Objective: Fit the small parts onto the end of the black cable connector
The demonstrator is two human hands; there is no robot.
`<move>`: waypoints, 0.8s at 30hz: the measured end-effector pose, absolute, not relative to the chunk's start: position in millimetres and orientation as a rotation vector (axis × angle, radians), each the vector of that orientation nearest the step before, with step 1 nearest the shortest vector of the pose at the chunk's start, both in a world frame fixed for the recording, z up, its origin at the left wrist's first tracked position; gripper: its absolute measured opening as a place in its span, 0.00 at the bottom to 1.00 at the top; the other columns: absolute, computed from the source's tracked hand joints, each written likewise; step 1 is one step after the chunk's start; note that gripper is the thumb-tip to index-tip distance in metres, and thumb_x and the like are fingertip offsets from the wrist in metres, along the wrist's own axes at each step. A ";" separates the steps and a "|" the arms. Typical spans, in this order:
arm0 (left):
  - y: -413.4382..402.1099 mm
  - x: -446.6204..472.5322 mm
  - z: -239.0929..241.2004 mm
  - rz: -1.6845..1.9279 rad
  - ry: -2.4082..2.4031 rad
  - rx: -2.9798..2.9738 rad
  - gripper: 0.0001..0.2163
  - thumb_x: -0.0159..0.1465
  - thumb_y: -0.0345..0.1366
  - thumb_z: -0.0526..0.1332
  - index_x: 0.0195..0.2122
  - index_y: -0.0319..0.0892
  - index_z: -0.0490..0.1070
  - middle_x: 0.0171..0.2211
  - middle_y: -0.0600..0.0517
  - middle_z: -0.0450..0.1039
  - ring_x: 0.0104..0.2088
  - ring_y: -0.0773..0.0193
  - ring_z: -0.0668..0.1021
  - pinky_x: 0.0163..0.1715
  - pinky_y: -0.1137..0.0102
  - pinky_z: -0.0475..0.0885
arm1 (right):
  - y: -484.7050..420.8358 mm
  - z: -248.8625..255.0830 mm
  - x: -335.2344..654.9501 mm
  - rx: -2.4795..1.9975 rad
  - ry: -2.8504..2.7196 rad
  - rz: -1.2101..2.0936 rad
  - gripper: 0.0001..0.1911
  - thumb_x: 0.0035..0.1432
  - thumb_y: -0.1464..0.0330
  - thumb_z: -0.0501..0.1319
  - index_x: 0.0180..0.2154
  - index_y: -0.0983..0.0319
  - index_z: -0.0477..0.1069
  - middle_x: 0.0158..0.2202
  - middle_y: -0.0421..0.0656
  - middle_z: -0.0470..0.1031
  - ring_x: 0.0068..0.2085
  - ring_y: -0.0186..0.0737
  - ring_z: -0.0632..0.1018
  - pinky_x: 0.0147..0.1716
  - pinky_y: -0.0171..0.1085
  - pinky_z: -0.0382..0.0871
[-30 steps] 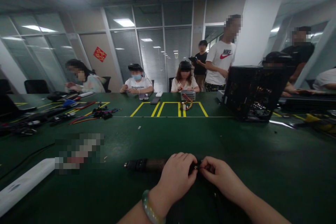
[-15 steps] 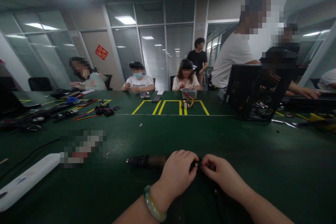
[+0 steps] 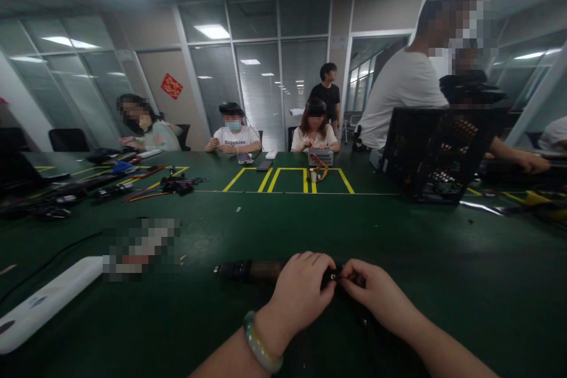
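Observation:
A dark power drill (image 3: 261, 271) lies on its side on the green table, its chuck end pointing left. My left hand (image 3: 303, 283), with a bangle (image 3: 257, 342) at the wrist, reaches over the drill's rear part. Its thumb and fingers close around a small black piece (image 3: 331, 276) with a brassy spot; I cannot tell whether this belongs to the drill. Touching the right side of that piece, my right hand (image 3: 370, 289) has its thumb and fingertips pinched together. What sits between them is hidden. A dark shape, hard to make out, lies below the right hand.
A white power strip (image 3: 48, 307) with a blurred-out end lies at left. Tangled cables (image 3: 172, 183) are farther back. A black computer case (image 3: 425, 153) stands at right. Yellow tape (image 3: 290, 169) marks the table (image 3: 274, 230). Several people sit or stand beyond it.
My hands and the drill keep nearly the same place and grip. At right, the standing person in white has shifted slightly to the right, and the person in black in the background has turned their head.

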State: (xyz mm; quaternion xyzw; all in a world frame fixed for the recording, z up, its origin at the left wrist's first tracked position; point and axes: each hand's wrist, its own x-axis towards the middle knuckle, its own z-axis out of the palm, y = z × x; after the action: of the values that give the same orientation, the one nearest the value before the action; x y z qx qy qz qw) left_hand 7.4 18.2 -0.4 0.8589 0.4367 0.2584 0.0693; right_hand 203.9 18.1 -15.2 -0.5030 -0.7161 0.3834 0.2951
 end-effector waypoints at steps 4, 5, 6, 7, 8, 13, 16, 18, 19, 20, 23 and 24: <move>18.2 6.7 0.5 0.745 1.301 2.615 0.04 0.62 0.33 0.60 0.38 0.44 0.69 0.37 0.53 0.72 0.40 0.60 0.72 0.41 0.64 0.64 | 17.3 -12.9 202.8 -1.330 -1.905 1.018 0.04 0.59 0.68 0.59 0.32 0.61 0.71 0.29 0.37 0.74 0.31 0.36 0.74 0.30 0.31 0.64; 18.4 6.4 1.0 0.741 1.290 2.621 0.03 0.62 0.33 0.60 0.38 0.44 0.69 0.38 0.53 0.72 0.40 0.60 0.72 0.41 0.64 0.64 | 17.2 -12.2 202.4 -1.332 -1.907 1.015 0.04 0.59 0.68 0.59 0.32 0.60 0.71 0.28 0.37 0.74 0.31 0.36 0.74 0.30 0.31 0.64; 18.5 6.3 1.4 0.741 1.278 2.624 0.03 0.62 0.33 0.60 0.38 0.44 0.69 0.38 0.53 0.72 0.41 0.60 0.72 0.41 0.65 0.64 | 17.1 -11.7 202.2 -1.334 -1.911 1.011 0.04 0.59 0.68 0.59 0.32 0.60 0.71 0.28 0.37 0.74 0.31 0.36 0.74 0.30 0.31 0.64; 18.6 6.2 1.6 0.743 1.267 2.624 0.03 0.63 0.32 0.60 0.38 0.44 0.69 0.38 0.54 0.72 0.41 0.60 0.72 0.41 0.65 0.64 | 17.2 -11.7 202.2 -1.336 -1.915 1.009 0.04 0.59 0.68 0.59 0.32 0.60 0.71 0.29 0.37 0.74 0.31 0.36 0.74 0.29 0.31 0.64; 18.7 6.2 1.8 0.745 1.255 2.623 0.03 0.62 0.32 0.60 0.38 0.45 0.70 0.39 0.54 0.72 0.41 0.60 0.72 0.42 0.64 0.64 | 17.4 -12.0 202.2 -1.337 -1.914 1.004 0.04 0.59 0.68 0.59 0.32 0.60 0.71 0.28 0.37 0.74 0.31 0.36 0.74 0.29 0.31 0.63; 18.2 6.9 1.4 0.760 1.277 2.583 0.07 0.61 0.31 0.62 0.40 0.46 0.69 0.39 0.55 0.72 0.41 0.60 0.72 0.42 0.64 0.64 | 18.4 -14.4 203.3 -1.344 -1.911 0.983 0.04 0.58 0.68 0.59 0.31 0.61 0.71 0.28 0.37 0.73 0.31 0.36 0.74 0.29 0.31 0.63; 17.9 7.4 1.7 0.740 1.329 2.561 0.06 0.61 0.33 0.62 0.40 0.45 0.69 0.38 0.55 0.72 0.40 0.60 0.72 0.41 0.64 0.64 | 17.5 -12.2 203.3 -1.354 -1.912 0.996 0.04 0.59 0.68 0.59 0.32 0.61 0.71 0.28 0.37 0.74 0.31 0.36 0.74 0.29 0.31 0.63; 18.3 7.6 2.0 0.710 1.323 2.587 0.04 0.62 0.33 0.61 0.38 0.45 0.69 0.38 0.55 0.73 0.41 0.61 0.72 0.42 0.64 0.64 | 16.8 -10.2 202.9 -1.354 -1.915 0.993 0.04 0.58 0.68 0.59 0.32 0.61 0.71 0.28 0.37 0.73 0.31 0.36 0.73 0.29 0.31 0.63; 18.5 7.7 2.1 0.700 1.311 2.604 0.03 0.63 0.33 0.61 0.38 0.45 0.69 0.39 0.55 0.73 0.41 0.61 0.72 0.43 0.64 0.64 | 16.6 -9.4 202.6 -1.352 -1.918 0.987 0.04 0.58 0.68 0.59 0.32 0.61 0.71 0.28 0.37 0.73 0.30 0.36 0.73 0.29 0.31 0.63; 18.8 7.7 2.1 0.698 1.296 2.617 0.03 0.63 0.32 0.60 0.38 0.45 0.70 0.40 0.55 0.73 0.42 0.61 0.72 0.43 0.64 0.64 | 16.5 -9.0 202.3 -1.350 -1.919 0.981 0.04 0.58 0.69 0.59 0.31 0.61 0.71 0.27 0.37 0.73 0.30 0.36 0.73 0.29 0.30 0.63; 19.4 7.6 1.4 0.719 1.248 2.631 0.04 0.63 0.31 0.59 0.38 0.45 0.70 0.40 0.54 0.73 0.43 0.61 0.72 0.44 0.64 0.64 | 16.7 -9.2 201.9 -1.346 -1.918 0.981 0.04 0.58 0.69 0.59 0.32 0.61 0.71 0.27 0.37 0.72 0.30 0.36 0.73 0.28 0.30 0.62; 19.5 7.5 0.9 0.729 1.242 2.626 0.04 0.63 0.31 0.59 0.39 0.45 0.70 0.40 0.54 0.73 0.43 0.60 0.72 0.44 0.64 0.64 | 16.8 -9.6 202.0 -1.348 -1.917 0.982 0.04 0.58 0.69 0.59 0.32 0.61 0.71 0.27 0.37 0.72 0.30 0.36 0.73 0.28 0.30 0.62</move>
State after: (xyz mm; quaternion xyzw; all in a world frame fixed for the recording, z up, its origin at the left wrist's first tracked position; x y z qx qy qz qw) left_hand 7.5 19.5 0.9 0.8744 0.4137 0.2429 0.0733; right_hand 202.0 16.8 -9.6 -0.5067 -0.7208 0.3691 0.2958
